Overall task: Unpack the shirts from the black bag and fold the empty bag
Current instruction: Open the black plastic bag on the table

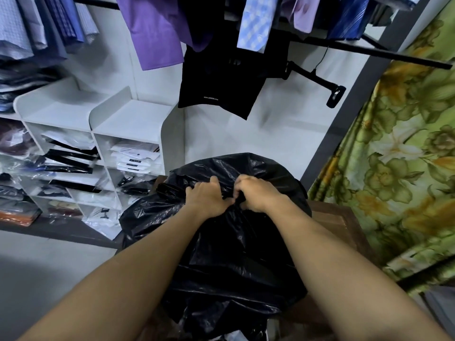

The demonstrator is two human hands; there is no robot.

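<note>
We counted one black bag (234, 254) and two hands, the left hand (206, 200) and the right hand (258, 195). There was one white shelf unit (128, 119); its packed shirts (134, 156) were too blurred to count. We saw one purple shirt (155, 33), one floral curtain (394, 168) and one wooden table (337, 222).

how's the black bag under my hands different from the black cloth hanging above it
The black bag is glossy, crinkled plastic; the black cloth is matte and smooth. The bag bulges on a wooden surface; the cloth hangs flat. The left hand and right hand grip the bag; no hand touches the cloth. Both are black.
</note>
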